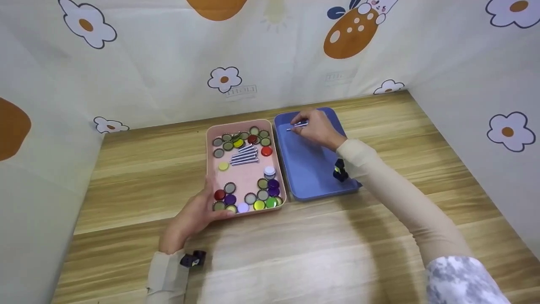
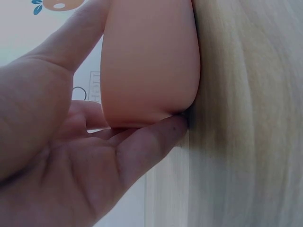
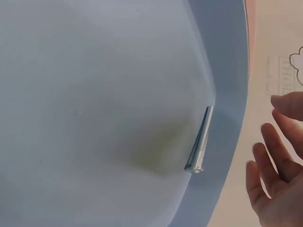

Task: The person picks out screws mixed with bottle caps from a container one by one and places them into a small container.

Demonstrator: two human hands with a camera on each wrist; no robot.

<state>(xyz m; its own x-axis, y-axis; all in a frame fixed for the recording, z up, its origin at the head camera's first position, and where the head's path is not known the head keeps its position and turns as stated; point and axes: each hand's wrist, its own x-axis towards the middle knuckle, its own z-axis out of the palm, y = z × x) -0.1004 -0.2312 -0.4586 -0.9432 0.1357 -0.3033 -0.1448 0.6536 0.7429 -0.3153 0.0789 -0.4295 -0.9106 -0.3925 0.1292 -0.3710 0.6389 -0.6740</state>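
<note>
A pink tray (image 1: 242,177) holds several silver screws (image 1: 244,158) in its upper middle, with bottle caps (image 1: 263,195) of various colours around them. My left hand (image 1: 200,213) grips this tray's near-left corner, thumb along the front and fingers along the side. In the left wrist view, the fingers bend around the pink wall (image 2: 151,61). Over the far end of the blue tray (image 1: 303,169) is my right hand (image 1: 316,126), its fingers loosely bent and apart. Just below it, silver screws (image 3: 200,139) lie on the blue tray's floor against the wall.
Both trays stand side by side on a wood-grain table (image 1: 139,181). A printed white curtain (image 1: 160,71) encloses the back and both sides. Each wrist wears a small black camera; the right one (image 1: 340,171) hangs above the blue tray.
</note>
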